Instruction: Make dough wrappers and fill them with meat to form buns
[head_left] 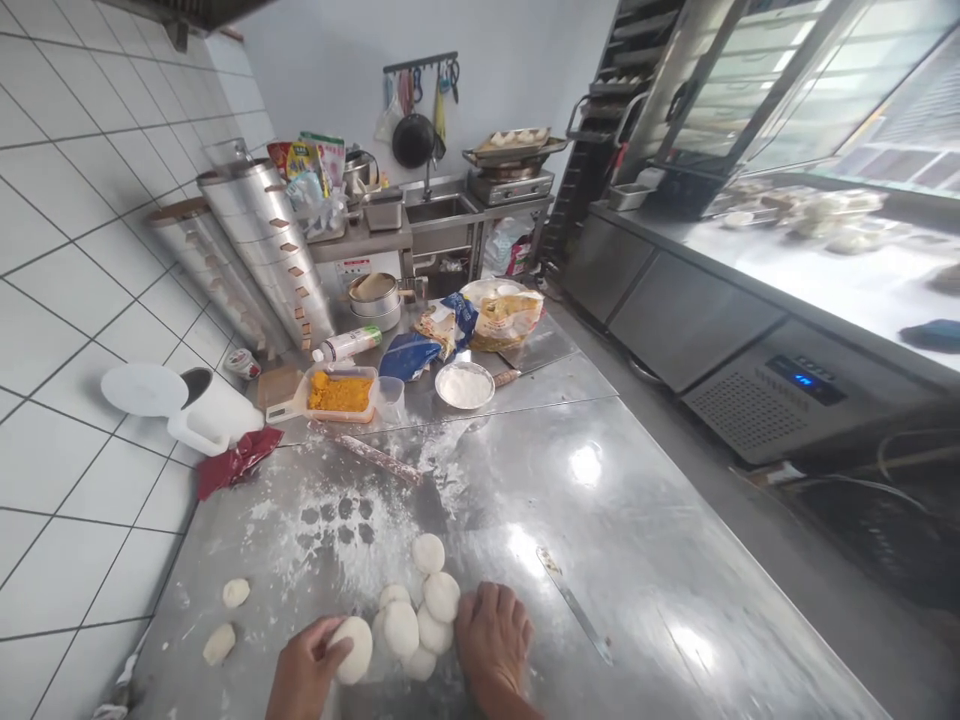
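My left hand [309,655] pinches a flat round dough disc [352,650] between thumb and fingers, at the left of a heap of similar discs. Several pale dough discs [401,628] overlap one another on the steel table between my hands. Against the right side of this heap lies my right hand [495,635], palm down, its fingers curled and close together. What is under that palm is hidden. Two smaller dough lumps [220,645] sit apart at the left. A flat metal spatula [574,605] rests to the right of my right hand.
Flour dusts the steel table [645,540]. Farther back are a rolling pin [367,453], a tub of orange filling [341,394], a bowl of flour [464,386] and opened bags [442,335]. A white lidded container [217,410] stands by the tiled wall. A steel counter [675,320] runs along the right.
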